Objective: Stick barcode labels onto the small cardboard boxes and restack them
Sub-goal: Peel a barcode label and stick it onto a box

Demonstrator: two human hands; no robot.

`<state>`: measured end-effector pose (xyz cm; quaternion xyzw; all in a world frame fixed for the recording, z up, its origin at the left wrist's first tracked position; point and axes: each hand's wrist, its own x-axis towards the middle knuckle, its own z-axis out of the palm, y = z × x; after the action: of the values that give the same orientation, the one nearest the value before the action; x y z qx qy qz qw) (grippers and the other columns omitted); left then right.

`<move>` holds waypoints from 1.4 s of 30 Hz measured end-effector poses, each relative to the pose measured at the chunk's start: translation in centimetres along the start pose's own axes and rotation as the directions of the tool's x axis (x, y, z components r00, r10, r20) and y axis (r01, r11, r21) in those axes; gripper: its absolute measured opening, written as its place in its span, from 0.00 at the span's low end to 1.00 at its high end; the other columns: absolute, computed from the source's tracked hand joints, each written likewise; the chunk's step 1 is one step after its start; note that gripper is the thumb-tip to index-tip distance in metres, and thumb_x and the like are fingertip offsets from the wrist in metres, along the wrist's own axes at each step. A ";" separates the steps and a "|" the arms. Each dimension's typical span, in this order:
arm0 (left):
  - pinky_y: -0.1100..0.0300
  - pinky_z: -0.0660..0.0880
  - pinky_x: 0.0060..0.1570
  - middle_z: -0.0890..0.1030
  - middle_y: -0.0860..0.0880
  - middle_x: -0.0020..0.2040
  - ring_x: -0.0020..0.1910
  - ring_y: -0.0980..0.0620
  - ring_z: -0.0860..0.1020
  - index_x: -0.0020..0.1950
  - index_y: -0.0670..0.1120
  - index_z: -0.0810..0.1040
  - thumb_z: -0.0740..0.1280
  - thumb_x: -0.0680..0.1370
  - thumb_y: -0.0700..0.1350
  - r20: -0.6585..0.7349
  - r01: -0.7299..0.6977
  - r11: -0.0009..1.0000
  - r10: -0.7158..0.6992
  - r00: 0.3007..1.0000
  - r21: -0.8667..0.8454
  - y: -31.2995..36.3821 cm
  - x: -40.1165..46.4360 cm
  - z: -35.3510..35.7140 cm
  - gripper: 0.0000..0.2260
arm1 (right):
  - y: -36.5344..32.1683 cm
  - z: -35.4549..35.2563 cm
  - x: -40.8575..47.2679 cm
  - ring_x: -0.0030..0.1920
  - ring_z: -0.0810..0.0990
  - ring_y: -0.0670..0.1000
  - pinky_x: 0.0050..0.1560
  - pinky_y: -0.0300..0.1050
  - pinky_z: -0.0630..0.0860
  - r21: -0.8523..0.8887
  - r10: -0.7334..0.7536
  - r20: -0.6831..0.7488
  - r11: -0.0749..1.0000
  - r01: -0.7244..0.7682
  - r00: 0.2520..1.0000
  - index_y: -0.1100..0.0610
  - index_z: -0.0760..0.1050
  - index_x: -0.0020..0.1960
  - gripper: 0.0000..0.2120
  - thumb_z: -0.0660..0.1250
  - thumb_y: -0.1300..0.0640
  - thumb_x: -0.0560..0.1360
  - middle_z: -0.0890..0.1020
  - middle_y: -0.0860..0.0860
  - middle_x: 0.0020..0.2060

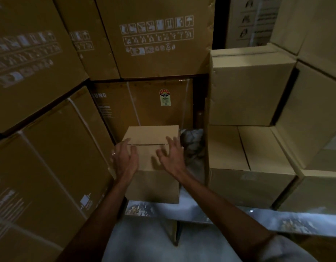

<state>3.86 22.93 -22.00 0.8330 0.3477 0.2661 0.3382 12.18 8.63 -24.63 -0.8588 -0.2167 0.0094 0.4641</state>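
My fingers (171,141) are spread and relaxed, gripping nothing; left hand (124,157) and right hand (171,157) rest on top of the box (152,135), which stands between big cartons (50,157) and stacked boxes (248,91).

Bare forearms, ring (113,153) on left hand (125,159), pale short sleeve (288,248)

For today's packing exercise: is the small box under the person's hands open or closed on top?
Closed. The small box has both top flaps lying flat, meeting at a thin seam, with the left hand and right hand over them.
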 end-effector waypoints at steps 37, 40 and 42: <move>0.51 0.66 0.69 0.81 0.48 0.64 0.64 0.45 0.75 0.77 0.50 0.70 0.62 0.75 0.57 0.347 -0.417 0.907 0.410 0.843 -0.059 4.6 -5.9 6.1 0.30 | 10.0 -1.2 -4.7 0.78 0.64 0.55 0.76 0.48 0.58 0.396 0.317 0.159 0.847 -0.355 0.935 0.44 0.61 0.80 0.35 0.48 0.28 0.79 0.66 0.49 0.78; 0.58 0.64 0.70 0.81 0.49 0.64 0.65 0.48 0.76 0.77 0.50 0.71 0.62 0.77 0.56 0.459 -0.430 0.898 0.423 0.781 -0.096 3.2 -6.5 6.6 0.28 | 10.5 -1.4 -4.4 0.74 0.69 0.58 0.76 0.53 0.60 0.445 0.414 0.186 0.773 -0.452 0.891 0.39 0.64 0.78 0.35 0.46 0.24 0.77 0.70 0.51 0.75; 0.53 0.65 0.72 0.80 0.51 0.65 0.66 0.48 0.75 0.74 0.52 0.74 0.61 0.77 0.57 0.410 -0.428 0.900 0.424 0.808 -0.086 2.5 -6.0 6.6 0.25 | 9.6 -1.9 -3.9 0.71 0.73 0.55 0.74 0.58 0.66 0.522 0.377 0.132 0.760 -0.388 0.917 0.36 0.65 0.75 0.35 0.52 0.21 0.74 0.74 0.48 0.72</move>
<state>5.62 14.56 -25.51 0.9286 0.0730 0.1485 0.3321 12.56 1.13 -31.94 -0.7196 -0.0299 0.1725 0.6719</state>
